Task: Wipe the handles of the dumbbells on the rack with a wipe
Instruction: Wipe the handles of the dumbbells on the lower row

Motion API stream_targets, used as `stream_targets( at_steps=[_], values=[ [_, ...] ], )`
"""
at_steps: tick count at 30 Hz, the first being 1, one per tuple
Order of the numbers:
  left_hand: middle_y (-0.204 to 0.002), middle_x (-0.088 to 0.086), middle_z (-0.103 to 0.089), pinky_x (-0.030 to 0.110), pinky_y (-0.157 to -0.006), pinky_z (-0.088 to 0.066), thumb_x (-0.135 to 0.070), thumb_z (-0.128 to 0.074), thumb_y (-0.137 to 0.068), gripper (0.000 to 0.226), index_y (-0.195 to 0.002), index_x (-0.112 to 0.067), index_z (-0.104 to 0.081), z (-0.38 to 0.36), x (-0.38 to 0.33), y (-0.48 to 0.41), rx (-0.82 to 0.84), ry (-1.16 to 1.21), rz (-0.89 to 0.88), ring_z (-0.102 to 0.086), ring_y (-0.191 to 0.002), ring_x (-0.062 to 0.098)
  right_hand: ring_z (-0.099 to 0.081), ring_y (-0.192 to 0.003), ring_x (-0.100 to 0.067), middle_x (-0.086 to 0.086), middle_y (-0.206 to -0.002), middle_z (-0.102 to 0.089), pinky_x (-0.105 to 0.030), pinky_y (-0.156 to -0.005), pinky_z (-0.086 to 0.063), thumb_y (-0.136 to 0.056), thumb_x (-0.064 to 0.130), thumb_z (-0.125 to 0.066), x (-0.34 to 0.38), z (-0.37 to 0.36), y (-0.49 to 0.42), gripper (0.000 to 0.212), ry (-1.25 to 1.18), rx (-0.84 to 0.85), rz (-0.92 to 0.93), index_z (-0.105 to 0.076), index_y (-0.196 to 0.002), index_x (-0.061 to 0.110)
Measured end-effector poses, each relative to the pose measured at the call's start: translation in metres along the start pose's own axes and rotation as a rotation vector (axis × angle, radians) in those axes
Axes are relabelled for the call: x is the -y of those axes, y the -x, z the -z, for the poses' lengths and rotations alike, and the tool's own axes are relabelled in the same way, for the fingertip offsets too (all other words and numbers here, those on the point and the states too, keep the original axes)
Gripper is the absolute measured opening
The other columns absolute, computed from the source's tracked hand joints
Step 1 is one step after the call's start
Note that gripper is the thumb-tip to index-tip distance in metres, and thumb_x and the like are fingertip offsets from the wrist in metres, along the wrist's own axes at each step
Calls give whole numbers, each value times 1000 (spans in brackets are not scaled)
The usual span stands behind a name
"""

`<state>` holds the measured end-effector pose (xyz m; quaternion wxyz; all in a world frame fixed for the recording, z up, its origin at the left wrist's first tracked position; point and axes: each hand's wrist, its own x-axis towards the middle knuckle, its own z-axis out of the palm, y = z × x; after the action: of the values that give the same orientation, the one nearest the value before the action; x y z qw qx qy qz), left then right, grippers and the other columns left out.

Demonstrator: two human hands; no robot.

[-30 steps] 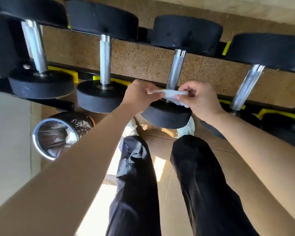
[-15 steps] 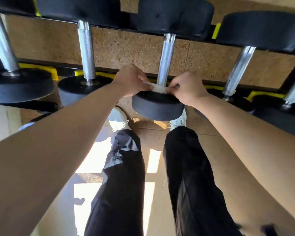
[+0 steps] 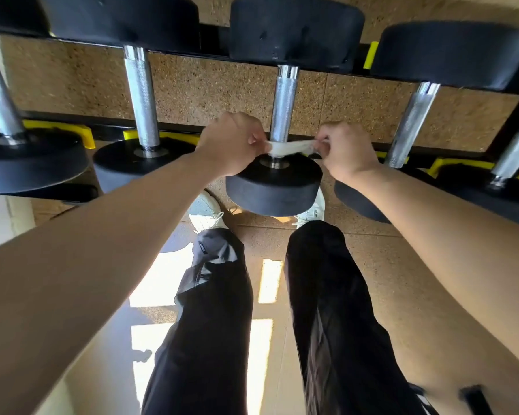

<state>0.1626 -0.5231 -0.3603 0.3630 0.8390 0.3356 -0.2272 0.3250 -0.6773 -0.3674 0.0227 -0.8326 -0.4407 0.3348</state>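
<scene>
neighbour dumbbell (image 3: 141, 100) sits on the rack (image 3: 86, 136) left of the middle handle (image 3: 283, 103), left hand (image 3: 232, 143) pinches one end of the wipe (image 3: 288, 147) just left of that handle, wipe's stretched across its lower end, touching it, right hand (image 3: 346, 151) pinches the other end just right of it, another dumbbell (image 3: 411, 121) further right

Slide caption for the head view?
Left hand and right hand stretch a white wipe across the knurled steel handle of a black dumbbell.

knurled metal handle (image 3: 283, 106), matt rubber heads (image 3: 274, 187)
</scene>
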Motion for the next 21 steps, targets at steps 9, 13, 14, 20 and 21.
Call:
stream_targets(
  at_steps=[9, 13, 14, 20, 21],
  values=[
    [-88, -10, -60, 25, -55, -36, -41, -61, -98, 18, -101, -24, -68, -8, 4, 1, -242, 76, 22, -60, -78, 15, -52, -78, -23, -9, -88, -61, -36, -63, -45, -101, 24, -54, 4, 7, -9, 23, 36, -184, 61, -65, -94, 5],
    [-93, -15, -61, 24, -54, -33, -43, -58, -99, 16, -98, -29, -65, 2, 0, -8, -399, 151, 111, -57, -78, 9, -55, -76, -24, -6, -84, -60, -35, -60, -42, -103, 27, -49, 13, 9, -16, 24, 76, -280, 22, -64, -94, 10],
    [-94, -15, -61, 24, -54, -33, -44, -57, -99, 17, -98, -29, -64, 5, -1, -12, -436, 207, 189, -57, -79, 10, -55, -73, -23, -4, -81, -59, -34, -60, -43, -103, 28, -49, 21, 11, -18, 25, 70, -309, 30, -65, -94, 11],
    [-91, -13, -63, 22, -56, -33, -47, -58, -98, 24, -99, -26, -69, 6, -40, -26, -460, 348, 198, -58, -79, 11, -58, -74, -9, 4, -82, -62, -14, -55, -36, -103, 30, -53, 29, 14, -38, 27, -311, -511, -477, -71, -93, 13],
    [-91, -12, -64, 21, -55, -32, -49, -58, -98, 25, -98, -27, -69, 5, -44, -28, -460, 353, 219, -57, -79, 12, -62, -77, -8, 4, -84, -65, -12, -57, -39, -102, 30, -55, 31, 12, -42, 26, -412, -518, -552, -73, -93, 13]
  ],
)
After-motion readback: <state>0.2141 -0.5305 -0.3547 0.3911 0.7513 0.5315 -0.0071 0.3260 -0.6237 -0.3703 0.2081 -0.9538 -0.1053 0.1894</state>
